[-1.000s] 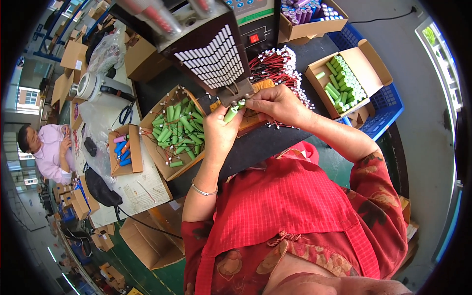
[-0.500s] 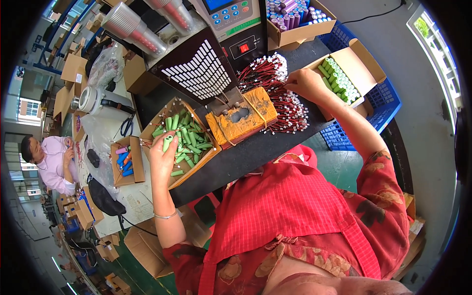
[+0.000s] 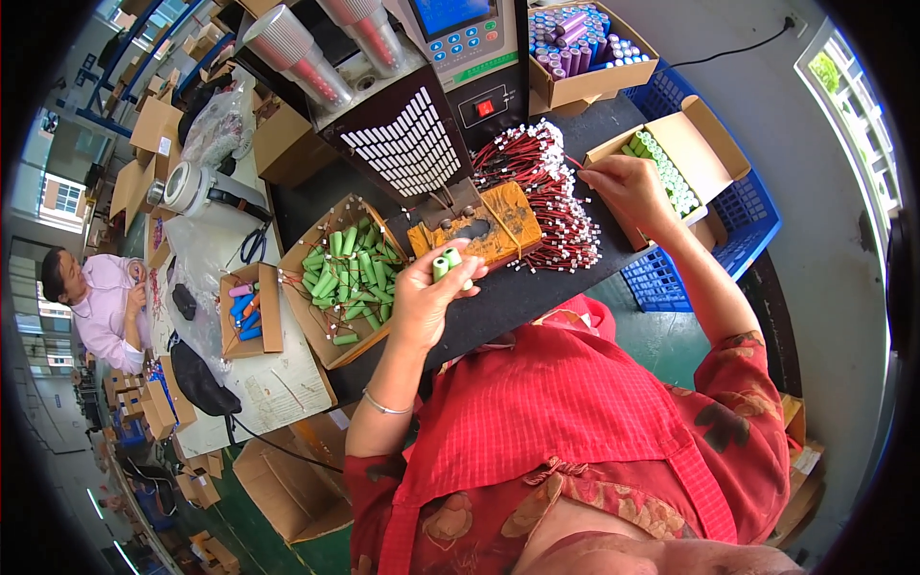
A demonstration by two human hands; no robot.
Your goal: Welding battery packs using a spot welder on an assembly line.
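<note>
My left hand (image 3: 420, 305) is closed around a few green battery cells (image 3: 442, 267), their pale ends facing up. It hovers at the near edge of a block wrapped in orange tape (image 3: 515, 213), below the two thin electrodes (image 3: 443, 196) of a spot welder (image 3: 407, 153). On the right, my right hand (image 3: 632, 192) pinches a thin red wire lead (image 3: 574, 163). Beside that hand lies a heap of red and black leads with white connectors (image 3: 563, 216). Left of the block, a cardboard box (image 3: 334, 356) contains many green cells with wires attached (image 3: 350, 268).
An open box of green cells (image 3: 671, 177) stands at the right by a blue crate (image 3: 743, 216). Purple and blue cells fill a box (image 3: 599, 79) at the back. Further left are a small box of coloured cells (image 3: 272, 321), scissors (image 3: 253, 243) and a seated person (image 3: 103, 305).
My left hand has moved right from over the box of wired cells to the orange block, holding green cells. My right hand has drawn back slightly from the heap with a red lead.
</note>
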